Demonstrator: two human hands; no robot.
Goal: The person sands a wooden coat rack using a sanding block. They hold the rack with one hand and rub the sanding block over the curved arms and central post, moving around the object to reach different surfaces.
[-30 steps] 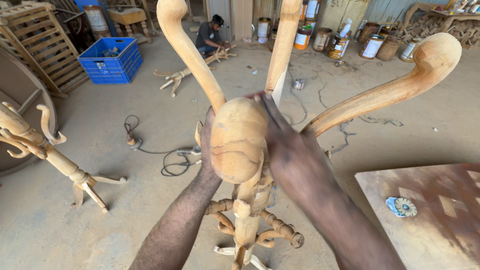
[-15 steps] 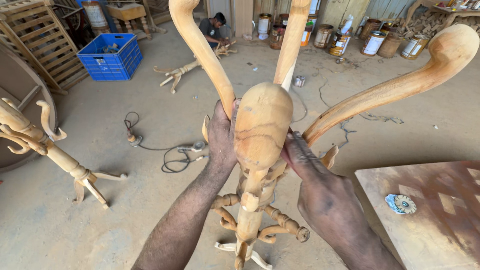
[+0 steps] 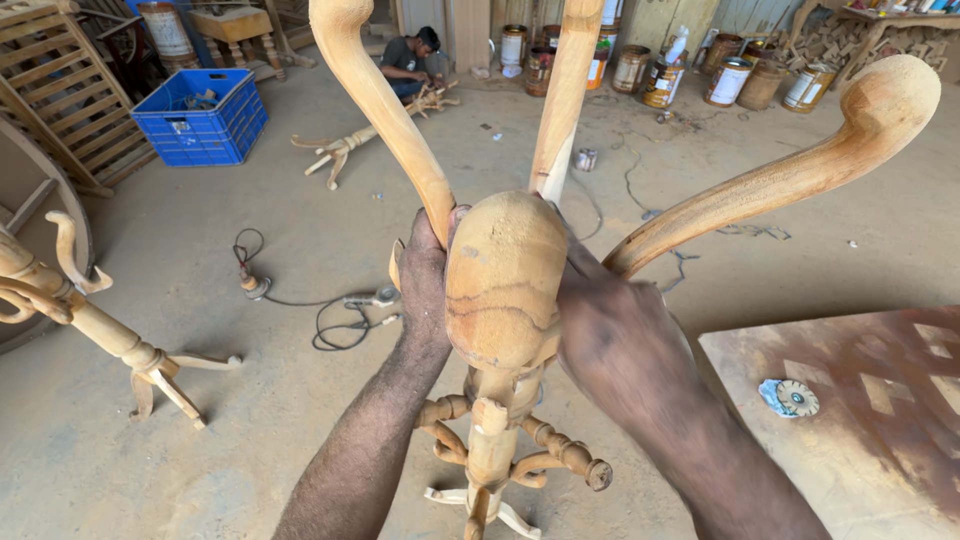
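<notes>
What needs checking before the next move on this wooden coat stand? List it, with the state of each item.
1. Left hand on the stand's rounded top knob: ok, it presses the knob's left side.
2. Right hand on the knob: ok, it lies against the right side.
3. Curved hook arms seated in the post: cannot tell, the hands cover the joints.
4. Stand's feet flat on the floor: cannot tell, only partly in view.
5. Power tool and cable clear of the feet: ok, they lie apart to the left.
6. Seated person out of the way: ok, far across the workshop.
</notes>
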